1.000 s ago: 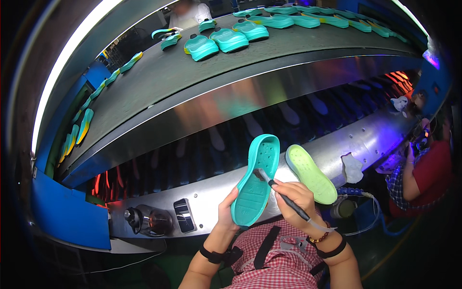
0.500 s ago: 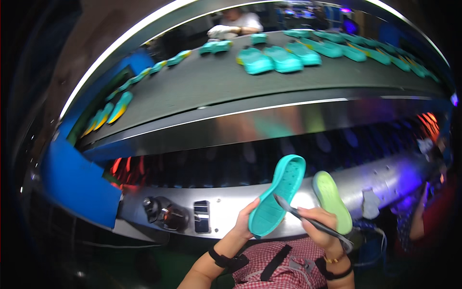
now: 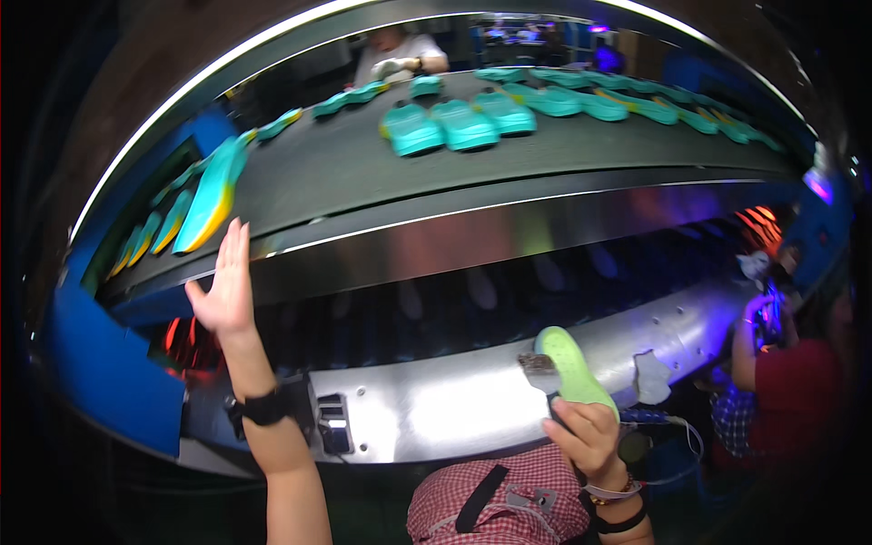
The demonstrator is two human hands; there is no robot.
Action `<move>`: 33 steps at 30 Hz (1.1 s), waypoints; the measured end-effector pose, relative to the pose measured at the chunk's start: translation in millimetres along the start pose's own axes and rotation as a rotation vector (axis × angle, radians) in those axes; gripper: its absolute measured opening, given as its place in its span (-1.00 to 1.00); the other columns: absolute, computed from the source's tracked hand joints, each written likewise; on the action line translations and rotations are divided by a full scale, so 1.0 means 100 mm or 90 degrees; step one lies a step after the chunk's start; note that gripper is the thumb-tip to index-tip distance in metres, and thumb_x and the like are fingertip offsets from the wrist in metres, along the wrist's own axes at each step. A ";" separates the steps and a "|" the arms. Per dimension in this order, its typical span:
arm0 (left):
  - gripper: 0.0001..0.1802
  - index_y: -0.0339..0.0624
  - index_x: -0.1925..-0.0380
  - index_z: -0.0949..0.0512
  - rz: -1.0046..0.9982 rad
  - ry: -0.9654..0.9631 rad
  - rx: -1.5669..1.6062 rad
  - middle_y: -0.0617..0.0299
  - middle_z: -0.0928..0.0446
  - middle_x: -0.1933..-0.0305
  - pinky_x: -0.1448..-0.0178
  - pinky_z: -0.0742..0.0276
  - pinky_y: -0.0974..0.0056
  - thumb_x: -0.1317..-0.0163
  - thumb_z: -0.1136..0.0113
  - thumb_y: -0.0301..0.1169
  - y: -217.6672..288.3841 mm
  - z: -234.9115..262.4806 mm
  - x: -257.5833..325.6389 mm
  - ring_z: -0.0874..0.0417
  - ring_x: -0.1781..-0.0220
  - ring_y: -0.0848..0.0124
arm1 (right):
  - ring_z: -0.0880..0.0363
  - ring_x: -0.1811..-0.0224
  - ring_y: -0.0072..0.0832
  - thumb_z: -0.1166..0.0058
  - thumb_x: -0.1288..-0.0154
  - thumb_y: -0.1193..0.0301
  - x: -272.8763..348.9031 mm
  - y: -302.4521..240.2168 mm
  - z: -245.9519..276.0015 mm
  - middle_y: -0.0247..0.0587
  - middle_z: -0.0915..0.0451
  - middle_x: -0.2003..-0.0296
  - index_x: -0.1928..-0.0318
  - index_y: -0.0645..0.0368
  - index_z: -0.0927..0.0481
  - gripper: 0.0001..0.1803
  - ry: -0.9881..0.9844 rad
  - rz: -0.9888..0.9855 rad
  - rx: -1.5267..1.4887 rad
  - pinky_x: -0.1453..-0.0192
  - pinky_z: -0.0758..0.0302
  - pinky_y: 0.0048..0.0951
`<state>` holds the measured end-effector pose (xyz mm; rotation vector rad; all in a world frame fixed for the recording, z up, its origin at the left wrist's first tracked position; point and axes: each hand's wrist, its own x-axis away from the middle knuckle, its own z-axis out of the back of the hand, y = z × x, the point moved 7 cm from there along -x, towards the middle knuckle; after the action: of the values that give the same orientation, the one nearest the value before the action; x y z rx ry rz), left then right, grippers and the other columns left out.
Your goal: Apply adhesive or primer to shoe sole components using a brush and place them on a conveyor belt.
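Note:
My left hand (image 3: 229,286) reaches up to the near edge of the conveyor, fingers stretched and holding nothing. Just beyond its fingertips, a teal shoe sole with a yellow edge (image 3: 211,200) stands out on the belt. My right hand (image 3: 589,438) is closed around the handle of a flat brush (image 3: 540,365), its dark bristles pointing up and left. A light green sole-shaped piece (image 3: 574,365) lies on the metal ledge, its lower end behind my right fingers. Whether those fingers touch it I cannot tell.
More teal soles (image 3: 465,125) line the dark conveyor belt (image 3: 345,173). Below it runs a shiny metal ledge (image 3: 427,400) with a black slotted block (image 3: 332,422) and a grey cloth-like piece (image 3: 652,377). Across the belt sits a gloved person (image 3: 400,64); another in red (image 3: 799,391) is at right.
The teal sole has left my left hand and is now on the belt at left. That hand has moved up and left and opened. My right hand still holds the brush, now turned upward.

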<state>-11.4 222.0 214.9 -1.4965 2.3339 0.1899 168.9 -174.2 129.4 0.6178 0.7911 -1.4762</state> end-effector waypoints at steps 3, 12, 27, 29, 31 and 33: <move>-0.20 -0.34 -0.26 0.02 0.191 -0.133 -0.119 -0.07 -0.04 -0.34 -0.45 0.19 0.05 -0.25 0.26 0.09 -0.74 0.51 0.37 0.04 -0.42 0.21 | -0.53 0.25 -0.39 -0.11 0.08 0.54 0.21 0.19 -0.01 -0.17 -0.58 0.20 0.30 0.13 -0.61 -0.77 -0.012 -0.039 0.047 0.24 -0.43 -0.46; -0.28 -0.22 -0.14 -0.26 0.444 -0.603 -1.198 -0.26 -0.29 -0.10 -0.19 -0.30 0.08 0.00 -0.24 -0.14 -2.95 2.55 3.33 -0.34 -0.15 -0.05 | -0.59 0.30 -0.49 -0.12 -0.11 0.54 1.82 1.65 -0.61 -0.18 -0.59 0.34 0.19 0.35 -0.53 -0.77 0.182 -0.819 -0.414 0.17 -0.51 -0.56; -0.63 0.08 -0.02 -0.39 0.229 -0.901 -1.330 0.41 -0.34 -0.16 -0.23 -0.12 -0.01 -0.21 0.05 -0.19 -3.48 2.78 3.70 -0.28 -0.22 0.44 | -0.59 0.41 -0.31 -0.03 -0.06 0.33 1.79 2.13 -1.12 -0.09 -0.59 0.47 0.36 0.15 -0.58 -0.81 -0.049 -0.833 -0.073 0.30 -0.48 -0.40; -0.65 0.09 -0.02 -0.39 0.242 -0.889 -1.320 0.43 -0.35 -0.16 -0.22 -0.12 0.00 -0.21 0.06 -0.21 -3.50 2.81 3.71 -0.28 -0.21 0.45 | -0.58 0.38 -0.25 -0.01 -0.04 0.29 1.80 2.10 -1.06 -0.08 -0.58 0.45 0.36 0.11 -0.59 -0.80 -0.077 -0.864 -0.047 0.29 -0.47 -0.35; -0.64 0.09 -0.02 -0.38 0.235 -0.906 -1.341 0.43 -0.35 -0.15 -0.23 -0.12 0.01 -0.21 0.05 -0.21 -3.51 2.82 3.70 -0.29 -0.21 0.45 | -0.57 0.35 -0.20 0.00 -0.03 0.28 1.73 2.02 -1.03 -0.10 -0.59 0.44 0.38 0.09 -0.59 -0.80 -0.131 -0.790 -0.009 0.25 -0.47 -0.34; -0.64 0.09 -0.02 -0.38 0.230 -0.908 -1.329 0.42 -0.35 -0.14 -0.23 -0.12 0.01 -0.20 0.05 -0.21 -3.53 2.79 3.72 -0.29 -0.20 0.45 | -0.58 0.35 -0.21 0.00 -0.03 0.28 1.81 2.03 -0.97 -0.11 -0.59 0.43 0.40 0.09 -0.58 -0.81 -0.155 -0.790 -0.002 0.25 -0.47 -0.35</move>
<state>230.9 -161.7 -152.7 -0.4406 0.4878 2.9275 350.2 -205.3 -93.3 -0.1617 1.0330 -2.5917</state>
